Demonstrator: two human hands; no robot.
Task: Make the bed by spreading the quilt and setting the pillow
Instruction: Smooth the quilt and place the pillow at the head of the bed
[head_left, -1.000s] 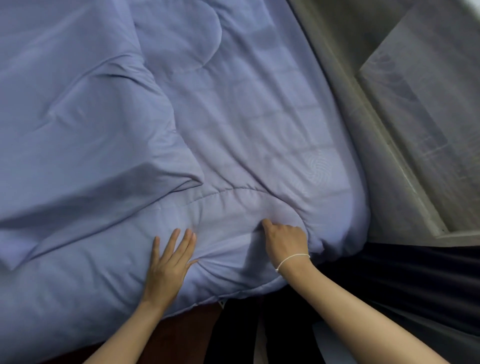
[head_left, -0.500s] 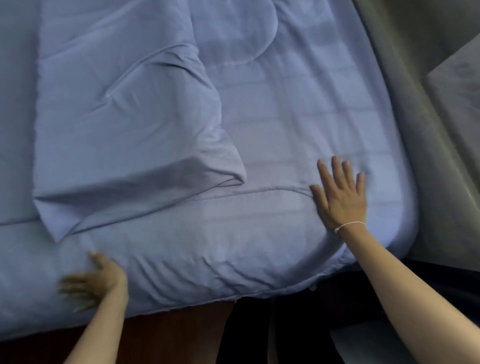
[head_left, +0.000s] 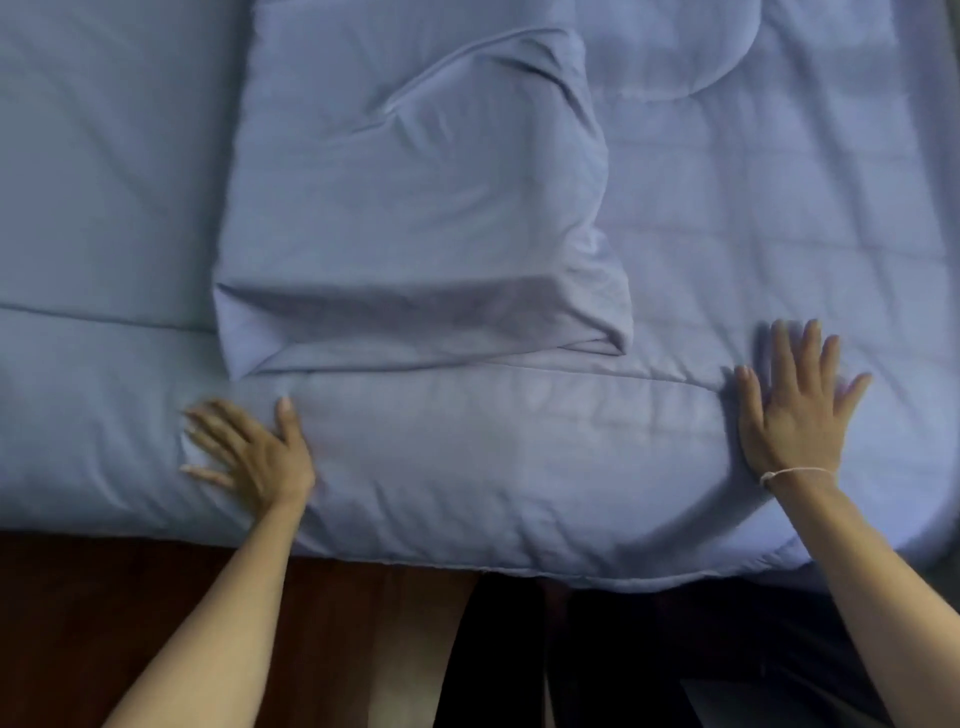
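Blue bedding fills most of the head view, with a strip of dark reddish floor (head_left: 130, 597) seen below the bed's near edge; the quilt (head_left: 519, 467) is spread across the bed and its near hem is draped over that edge, rounded at the right corner; a folded-back portion of the quilt (head_left: 405, 234) is lying on top toward the middle, creased, with its lower corners resting just above the near band. The left hand (head_left: 254, 457) is laid flat on the quilt near the edge, fingers splayed wide and blurred; the right hand (head_left: 795, 410) is pressed flat farther right, fingers straight and spread, nothing being held by either; a thin white band (head_left: 795, 473) is worn at the right wrist. No pillow can be told apart from the bedding.
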